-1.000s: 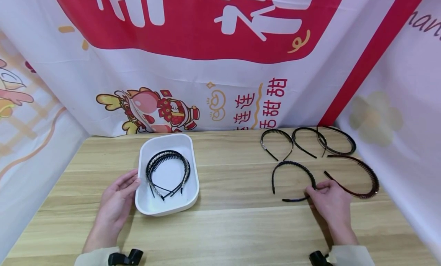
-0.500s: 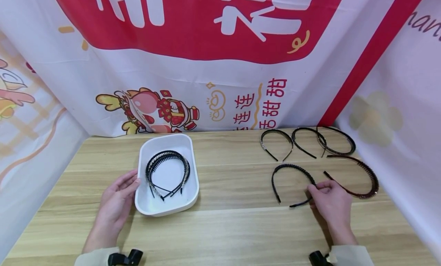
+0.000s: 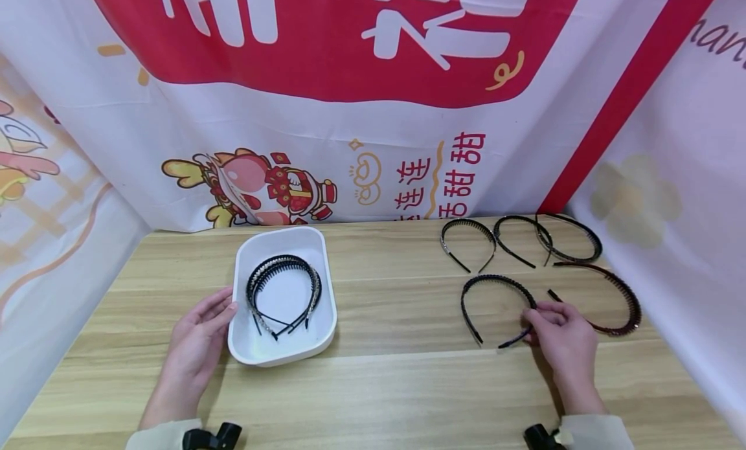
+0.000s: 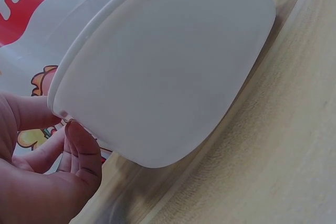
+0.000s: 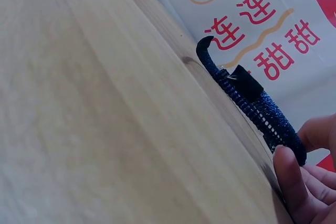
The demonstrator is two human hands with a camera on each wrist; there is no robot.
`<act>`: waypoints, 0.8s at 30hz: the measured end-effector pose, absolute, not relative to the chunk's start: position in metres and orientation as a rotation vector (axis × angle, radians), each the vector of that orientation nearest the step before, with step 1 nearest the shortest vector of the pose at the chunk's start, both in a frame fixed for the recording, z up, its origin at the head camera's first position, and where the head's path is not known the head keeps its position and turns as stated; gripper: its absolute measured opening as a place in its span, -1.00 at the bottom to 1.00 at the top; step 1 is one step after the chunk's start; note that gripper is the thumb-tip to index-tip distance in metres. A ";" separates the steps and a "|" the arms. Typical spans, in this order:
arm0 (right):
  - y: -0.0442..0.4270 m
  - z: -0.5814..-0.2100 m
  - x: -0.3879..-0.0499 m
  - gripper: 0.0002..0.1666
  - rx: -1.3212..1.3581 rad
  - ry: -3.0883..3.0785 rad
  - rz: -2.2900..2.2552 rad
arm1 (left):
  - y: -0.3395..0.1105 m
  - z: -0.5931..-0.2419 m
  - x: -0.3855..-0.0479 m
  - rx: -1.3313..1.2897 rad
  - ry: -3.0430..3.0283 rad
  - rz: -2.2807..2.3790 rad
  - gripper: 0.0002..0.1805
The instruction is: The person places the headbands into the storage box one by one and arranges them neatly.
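Note:
My left hand [image 3: 199, 337] grips the left rim of a white tray [image 3: 282, 357], in which several dark headbands [image 3: 315, 288] lie stacked. In the left wrist view, thumb and fingers of the hand [image 4: 58, 156] pinch the edge of the tray [image 4: 168, 72]. On the right, my right hand [image 3: 562, 346] pinches the right side of a black headband [image 3: 494, 278], whose two ends point toward the front of the table. Seen from the right wrist, that headband [image 5: 257, 111] looks dark blue and glittery between thumb and fingers of the hand [image 5: 310, 177].
Behind the held headband are a black headband [image 3: 468, 223] and two overlapping ones [image 3: 513, 217] [image 3: 583, 228] near the table's back edge. A dark reddish headband [image 3: 632, 304] lies right beside my right hand. Printed cloth [image 3: 373, 158] hangs behind the wooden table [image 3: 384, 398].
The headband in my right hand has turned, its ends swinging from the left toward the front. My right hand has shifted slightly right. The left hand and tray have stayed put.

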State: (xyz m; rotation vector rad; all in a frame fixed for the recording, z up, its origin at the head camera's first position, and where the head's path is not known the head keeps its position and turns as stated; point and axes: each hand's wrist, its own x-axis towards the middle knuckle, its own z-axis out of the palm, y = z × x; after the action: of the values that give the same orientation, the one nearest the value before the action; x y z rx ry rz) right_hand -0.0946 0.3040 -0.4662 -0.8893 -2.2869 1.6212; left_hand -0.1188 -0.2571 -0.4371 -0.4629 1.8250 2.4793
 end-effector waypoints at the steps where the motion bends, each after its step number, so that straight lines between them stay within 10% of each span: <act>1: 0.304 -0.466 -0.095 -0.48 -0.889 -2.266 1.651 | -0.257 -0.437 -0.119 -0.462 1.824 2.481 -0.60; 24: 0.305 -0.458 -0.094 -0.51 -0.706 -1.865 2.178 | -0.256 -0.437 -0.119 -0.433 1.853 2.468 -0.62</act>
State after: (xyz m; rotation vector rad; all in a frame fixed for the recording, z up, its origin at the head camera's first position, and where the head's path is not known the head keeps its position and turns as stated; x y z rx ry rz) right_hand -0.0938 0.3053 -0.4582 -0.7063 -1.8652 2.1776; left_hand -0.1190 -0.2558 -0.4367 -0.4331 1.8534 2.4679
